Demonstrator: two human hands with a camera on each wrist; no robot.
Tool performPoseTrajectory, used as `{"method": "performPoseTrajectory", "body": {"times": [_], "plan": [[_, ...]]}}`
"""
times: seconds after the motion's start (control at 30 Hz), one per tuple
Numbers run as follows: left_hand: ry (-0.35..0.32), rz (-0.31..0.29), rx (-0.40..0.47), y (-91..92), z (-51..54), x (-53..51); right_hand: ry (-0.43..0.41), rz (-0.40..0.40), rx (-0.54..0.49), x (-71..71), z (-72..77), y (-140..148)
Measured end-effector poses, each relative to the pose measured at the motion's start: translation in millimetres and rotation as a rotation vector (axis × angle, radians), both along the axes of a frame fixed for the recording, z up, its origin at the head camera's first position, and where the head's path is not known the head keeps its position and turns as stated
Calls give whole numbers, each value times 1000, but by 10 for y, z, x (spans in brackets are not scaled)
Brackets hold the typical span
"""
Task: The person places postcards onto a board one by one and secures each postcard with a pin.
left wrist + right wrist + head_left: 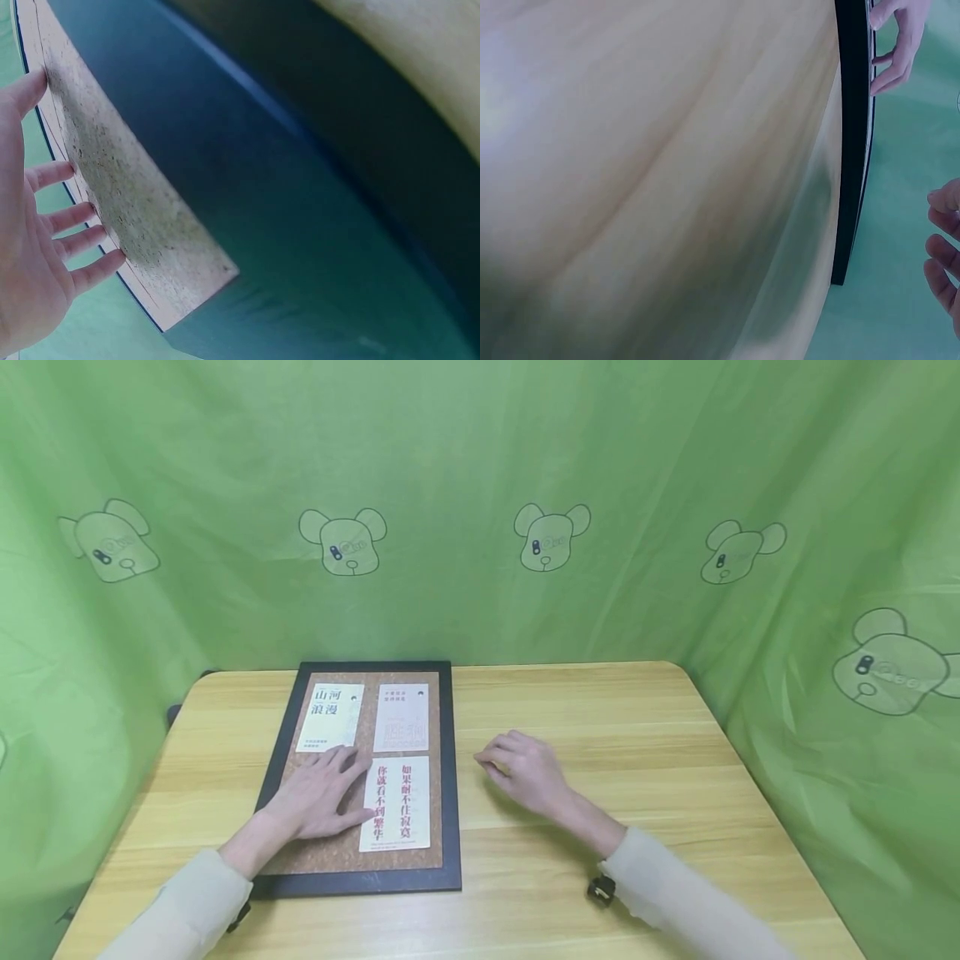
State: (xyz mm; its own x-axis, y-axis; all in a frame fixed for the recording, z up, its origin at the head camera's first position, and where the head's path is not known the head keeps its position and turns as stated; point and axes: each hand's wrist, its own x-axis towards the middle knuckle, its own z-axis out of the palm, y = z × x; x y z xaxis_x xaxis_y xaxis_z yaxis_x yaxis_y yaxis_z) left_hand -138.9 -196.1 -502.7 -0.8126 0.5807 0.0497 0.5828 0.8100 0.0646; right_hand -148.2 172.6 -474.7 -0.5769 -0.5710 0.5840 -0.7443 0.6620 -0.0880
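Note:
A black-framed cork board (322,862) lies on the table with three printed cards on it. At its upper left is a white card (330,714) with dark characters, and at its upper right a pale card (402,714) with faint pink print. Below these lies a card with red characters (405,802). My left hand (318,793) rests on the board with fingers spread, fingertips near the white card and thumb touching the red-lettered card. To the right of the frame, my right hand (525,772) hovers over the table, fingers loosely bent, nothing visible in them.
The wooden table (600,718) extends to the right of the board. A green curtain (465,610) with bear-head drawings surrounds the table's back and sides. Each wrist carries a small black device (602,890) at the sleeve.

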Motion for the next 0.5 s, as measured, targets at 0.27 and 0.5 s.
{"method": "performPoseTrajectory", "body": {"times": [0.27, 0.5], "plan": [[1, 0, -3, 2, 0, -2, 6, 17, -2, 6, -25, -101], [0, -2, 5, 7, 7, 7, 7, 31, 9, -12, -35, -204]]}}
